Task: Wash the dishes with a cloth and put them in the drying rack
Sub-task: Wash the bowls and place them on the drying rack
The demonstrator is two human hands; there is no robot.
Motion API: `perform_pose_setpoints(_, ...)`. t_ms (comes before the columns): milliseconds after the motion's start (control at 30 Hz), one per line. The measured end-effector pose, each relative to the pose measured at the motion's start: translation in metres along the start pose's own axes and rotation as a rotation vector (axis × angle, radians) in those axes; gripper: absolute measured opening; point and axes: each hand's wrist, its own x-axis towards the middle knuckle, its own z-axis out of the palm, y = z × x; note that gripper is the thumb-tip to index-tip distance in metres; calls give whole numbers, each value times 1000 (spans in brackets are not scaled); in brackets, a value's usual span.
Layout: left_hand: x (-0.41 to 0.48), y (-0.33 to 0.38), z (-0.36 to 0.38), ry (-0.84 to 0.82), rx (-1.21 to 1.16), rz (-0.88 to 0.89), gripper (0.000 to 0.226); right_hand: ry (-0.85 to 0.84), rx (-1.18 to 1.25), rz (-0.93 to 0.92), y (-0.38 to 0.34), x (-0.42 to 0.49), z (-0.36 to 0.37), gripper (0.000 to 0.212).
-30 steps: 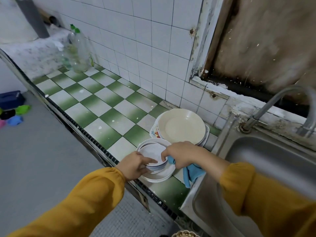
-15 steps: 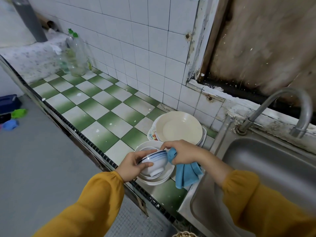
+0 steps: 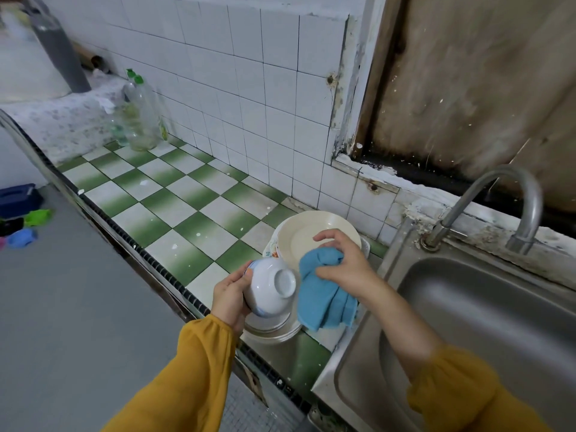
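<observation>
A home kitchen (tiled counter (image 3: 193, 210), steel sink (image 3: 486, 322))

Green-and-white checkered tile counter (image 3: 174, 210) along white tiled wall (image 3: 249, 88). Two clear plastic bottles (image 3: 141, 116) with green caps upright at far end of counter, close to wall, just beside speckled ledge (image 3: 62, 120). Grey pipe (image 3: 59, 48) rising from ledge, upper left. Steel sink (image 3: 498, 307) at right, set against counter end; curved metal faucet (image 3: 498, 194) behind basin, spout pointing down. Stained brown board (image 3: 467, 88) above sink, peeling white frame beside it. Grey floor (image 3: 78, 307) at left; dark blue box (image 3: 18, 199), green item (image 3: 39, 217) and blue item (image 3: 21, 238) on it near left edge, too blurred to identify.
</observation>
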Motion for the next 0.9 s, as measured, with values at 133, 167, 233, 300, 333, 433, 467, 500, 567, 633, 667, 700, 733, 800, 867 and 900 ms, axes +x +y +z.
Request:
perform_pose_setpoints(133, -24, 5, 29, -54, -40, 38, 27, 252, 79, -249, -20, -27, -8, 45)
perform_pose_setpoints(167, -33, 5, 41, -86, -25, 64, 29, 317, 40, -335, -25, -37, -6, 46)
perform_pose_setpoints(233, -58, 5, 69, -166, -7, 117, 31, 415, -158, -549, -26, -55, 0, 47)
perform_pose_setpoints(300, -86, 4, 97, -254, 17, 169, 31, 480, -467, -683, -21, -69, 1, 44)
perform_pose_setpoints(333, -101, 3, 111, -309, 20, 182, 31, 545, -534, -687, -14, -75, -6, 43)
perform_pose_setpoints(433, -142, -1, 145, -462, 79, 259, 32, 743, -102, -554, -12, -94, -41, 27)
perform_pose_setpoints(467, -152, -3, 153, -502, 95, 275, 33, 789, 119, -425, -18, -102, -56, 18)
perform_pose_setpoints(500, -162, -6, 162, -541, 104, 278, 33, 853, 293, -293, -19, -110, -72, 11)
perform_pose_setpoints(567, -178, -17, 178, -586, 121, 278, 34, 927, 412, -127, -12, -121, -94, 9)
perform_pose_setpoints(633, -193, -32, 198, -605, 149, 264, 35, 871, 295, -201, -6, -147, -105, 13)
perform_pose_setpoints(667, -198, -39, 205, -605, 150, 255, 35, 811, 125, -316, 1, -160, -105, 23)
perform_pose_setpoints(700, -204, -46, 212, -608, 146, 252, 34, 744, -82, -427, 9, -174, -105, 32)
perform_pose_setpoints(733, -210, -52, 219, -613, 143, 255, 33, 702, -257, -502, 18, -184, -108, 37)
perform_pose_setpoints(800, -223, -60, 229, -646, 142, 251, 32, 759, -278, -506, 21, -197, -123, 34)
perform_pose_setpoints(867, -241, -68, 239, -701, 146, 253, 33, 955, 85, -296, 14, -206, -151, 13)
perform_pose_setpoints(900, -247, -70, 243, -714, 158, 278, 34, 1025, 324, -158, 14, -205, -169, 6)
